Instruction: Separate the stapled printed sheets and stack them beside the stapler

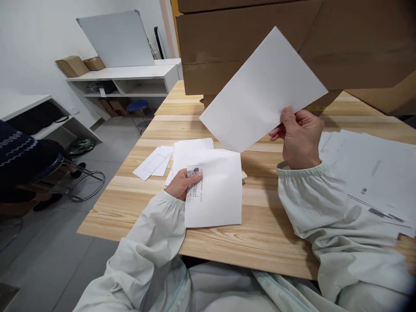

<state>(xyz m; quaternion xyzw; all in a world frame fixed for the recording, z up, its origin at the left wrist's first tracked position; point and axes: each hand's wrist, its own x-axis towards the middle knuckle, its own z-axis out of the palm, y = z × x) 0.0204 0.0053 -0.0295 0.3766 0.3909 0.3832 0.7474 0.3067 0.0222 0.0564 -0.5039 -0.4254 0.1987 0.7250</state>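
Observation:
My right hand [302,132] is closed on the lower right edge of a blank white sheet of paper [263,91], raised above the table and turned cornerwise. My left hand [184,183] pinches the left edge of a printed sheet [221,190], its thumb over the dark print. Part of the table lies under that printed sheet. Behind it rests a small pile of white papers [193,147], with some smaller slips [152,164] to its left. A spread stack of printed sheets [377,169] lies by my right forearm.
Large cardboard boxes [227,47] stand along the back of the wooden table [136,212]. Left of it are white shelves [139,73] with a whiteboard [117,39], a blue stool [137,105], and a seated person [19,151] at the far left.

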